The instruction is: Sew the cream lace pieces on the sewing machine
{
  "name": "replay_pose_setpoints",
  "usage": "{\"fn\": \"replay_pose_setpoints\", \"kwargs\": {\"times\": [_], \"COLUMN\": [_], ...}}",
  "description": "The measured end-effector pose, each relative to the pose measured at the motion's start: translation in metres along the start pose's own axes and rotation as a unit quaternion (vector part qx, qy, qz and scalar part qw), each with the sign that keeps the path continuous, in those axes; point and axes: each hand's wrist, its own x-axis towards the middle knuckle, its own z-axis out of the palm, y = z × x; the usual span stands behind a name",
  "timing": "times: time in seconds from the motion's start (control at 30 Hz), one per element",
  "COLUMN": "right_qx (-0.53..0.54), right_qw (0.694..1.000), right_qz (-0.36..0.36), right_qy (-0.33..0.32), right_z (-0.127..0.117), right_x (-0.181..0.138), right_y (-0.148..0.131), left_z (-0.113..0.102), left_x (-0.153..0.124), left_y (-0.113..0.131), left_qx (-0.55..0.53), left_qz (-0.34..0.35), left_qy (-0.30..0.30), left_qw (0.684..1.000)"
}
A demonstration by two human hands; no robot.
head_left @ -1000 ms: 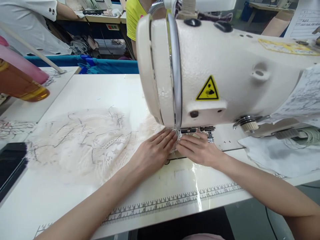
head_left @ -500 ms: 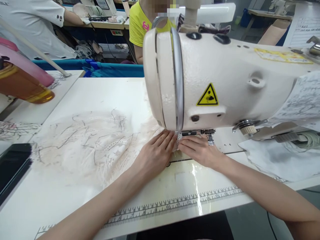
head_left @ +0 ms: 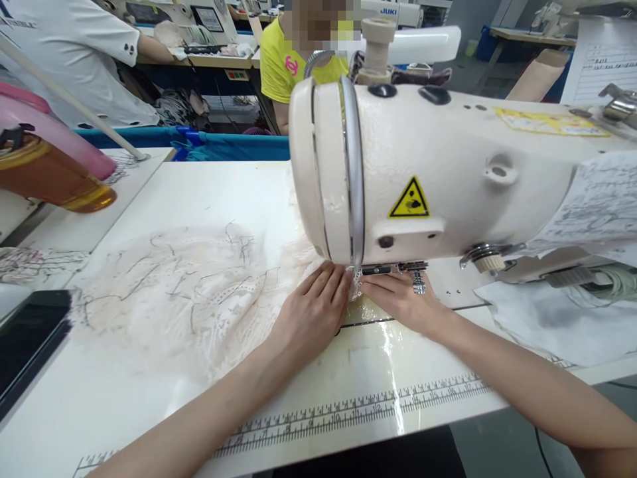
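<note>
Your left grip [head_left: 312, 307] lies flat, fingers together, on sheer pale-peach lace fabric [head_left: 169, 305] spread centre-left; whether your right grip [head_left: 401, 302] pinches its edge, I can't tell. The gap between them has just widened slightly below the cream metal sewing machine [head_left: 442, 159], apparently giving the lace more room.

Read JUKI [head_left: 389, 11] on a far machine [head_left: 372, 9], saw a yellow hand-warning triangle [head_left: 409, 198] on the near sewing machine [head_left: 448, 166], a pink double-C logo [head_left: 291, 64] on a yellow shirt [head_left: 273, 63], and made out 10 and 12 on the tabletop ruler [head_left: 348, 418]
</note>
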Motion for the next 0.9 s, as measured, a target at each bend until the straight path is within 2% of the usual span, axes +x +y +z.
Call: {"fn": "replay_pose_setpoints", "kwargs": {"times": [0.1,0.27,0.4,0.53,0.67,0.77,0.9], "right_qx": [-0.012,-0.069,0.016,0.061,0.079,0.054,0.008], "right_qw": [0.999,0.997,0.996,0.991,0.988,0.991,0.995], "right_qz": [-0.01,-0.011,0.029,0.059,0.075,0.066,0.06], "right_qy": [0.032,-0.012,-0.087,-0.104,-0.107,-0.102,-0.079], "right_z": [0.002,0.006,0.008,0.005,0.006,0.009,0.007], "right_x": [-0.001,-0.008,-0.013,-0.016,-0.016,-0.015,-0.015], "right_y": [0.003,0.009,0.014,0.016,0.018,0.019,0.015], "left_z": [0.0,0.0,0.0,-0.001,0.0,0.0,-0.001], "left_x": [0.001,-0.002,-0.005,-0.004,-0.001,0.0,-0.001], "left_y": [0.001,0.001,0.0,0.0,0.0,0.0,0.002], "left_qx": [0.005,0.006,0.007,-0.003,-0.01,-0.004,-0.005], "left_qz": [-0.004,-0.002,0.005,-0.004,-0.02,-0.024,0.034], "left_qy": [0.005,-0.006,-0.041,-0.066,-0.054,-0.034,-0.008], "left_qw": [1.0,1.0,0.999,0.998,0.998,0.999,0.999]}}
